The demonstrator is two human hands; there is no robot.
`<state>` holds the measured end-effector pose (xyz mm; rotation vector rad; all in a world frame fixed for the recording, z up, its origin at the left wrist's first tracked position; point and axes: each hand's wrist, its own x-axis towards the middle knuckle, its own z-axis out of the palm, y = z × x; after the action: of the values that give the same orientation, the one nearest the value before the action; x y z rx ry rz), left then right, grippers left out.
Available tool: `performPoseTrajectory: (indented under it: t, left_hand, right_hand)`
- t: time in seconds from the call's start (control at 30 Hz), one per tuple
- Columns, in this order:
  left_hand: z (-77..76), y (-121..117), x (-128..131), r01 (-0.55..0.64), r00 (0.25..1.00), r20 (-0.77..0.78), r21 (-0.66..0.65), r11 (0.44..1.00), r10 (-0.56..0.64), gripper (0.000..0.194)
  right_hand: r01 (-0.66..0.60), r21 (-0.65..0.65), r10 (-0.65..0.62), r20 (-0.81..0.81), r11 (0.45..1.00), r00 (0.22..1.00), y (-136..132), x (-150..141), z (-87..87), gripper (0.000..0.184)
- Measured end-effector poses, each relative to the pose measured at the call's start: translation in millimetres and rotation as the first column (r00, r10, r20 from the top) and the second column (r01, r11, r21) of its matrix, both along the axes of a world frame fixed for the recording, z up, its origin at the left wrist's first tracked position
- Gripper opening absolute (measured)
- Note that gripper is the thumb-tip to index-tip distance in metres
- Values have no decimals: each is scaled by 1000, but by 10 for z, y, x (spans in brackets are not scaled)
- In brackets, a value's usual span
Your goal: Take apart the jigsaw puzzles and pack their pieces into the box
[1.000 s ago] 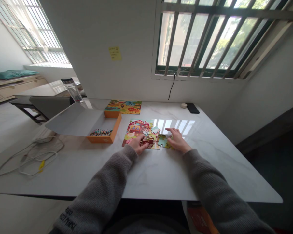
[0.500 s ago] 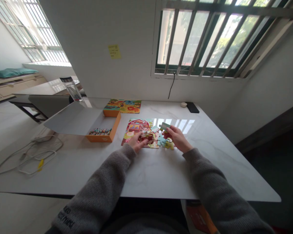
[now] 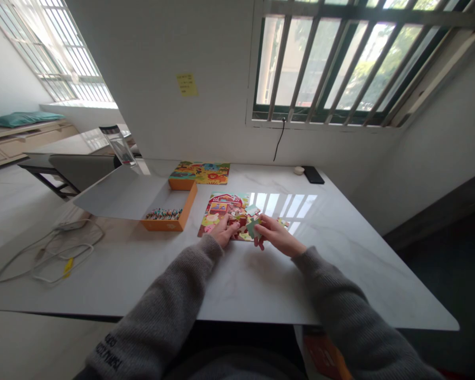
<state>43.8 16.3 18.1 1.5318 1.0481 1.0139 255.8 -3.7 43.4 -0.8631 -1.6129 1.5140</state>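
Note:
A farm jigsaw puzzle [image 3: 212, 217] with a red barn lies on the marble-patterned table, partly covered by my hands. My left hand [image 3: 222, 232] is closed around several puzzle pieces [image 3: 238, 219] over the puzzle's lower middle. To its right, my right hand [image 3: 275, 232] pinches a pale green jigsaw piece [image 3: 254, 228] between thumb and fingers, close to the pieces in the left hand. A pale loose piece [image 3: 252, 209] rests just beyond the fingers. The puzzle's right part is mostly hidden behind my right hand.
An orange box [image 3: 189, 208] holding upright puzzle pieces [image 3: 164, 214] stands open on the left. Behind it lies a safari picture [image 3: 206, 172]. A black phone [image 3: 313, 174] and a small white case [image 3: 298, 170] sit at the back right. A white cable [image 3: 43, 258] sprawls at left.
My right hand has moved left and toward me, bringing its pale green piece down beside my left hand. My left hand has stayed nearly in place with its pieces.

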Motion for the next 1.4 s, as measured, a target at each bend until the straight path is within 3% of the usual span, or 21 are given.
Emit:
performPoseTrajectory:
  t: [0.23,0.43,0.57,0.7,0.9,1.1,1.23,1.33,1.4]
  left_hand:
    - [-57,-38,-15,102,943,-327,128,987,-55,20]
    - [-58,-96,-12,198,860,-509,262,945,-39,21]
    - [-81,-137,-18,222,836,-548,368,903,18,21]
    - [-164,-144,-57,286,797,-604,386,877,6,17]
    - [-212,-142,-103,303,790,-613,372,877,-13,39]
    - [-132,-171,-97,319,787,-615,349,881,-41,39]
    - [-196,-143,-65,289,800,-600,359,888,-18,31]
    - [-259,-112,-55,267,822,-569,364,892,-14,22]
    - [-275,-101,-58,266,829,-558,369,891,-16,20]
  right_hand:
    - [122,205,-163,195,971,967,58,39,-85,27]
    - [88,289,-142,175,953,974,-39,13,-93,23]
    - [71,439,-222,302,896,927,-88,-3,-83,11]
    - [45,537,-262,336,842,905,-123,-22,-77,9]
    - [45,638,-344,353,769,870,-190,-51,-88,9]
    - [-66,641,-280,422,764,862,-187,-81,-165,11]
    - [-86,613,-270,465,786,843,-199,-110,-208,4]
    - [-23,573,-292,451,819,843,-154,-41,-192,7]
    - [73,587,-382,421,806,823,-67,80,-172,11]
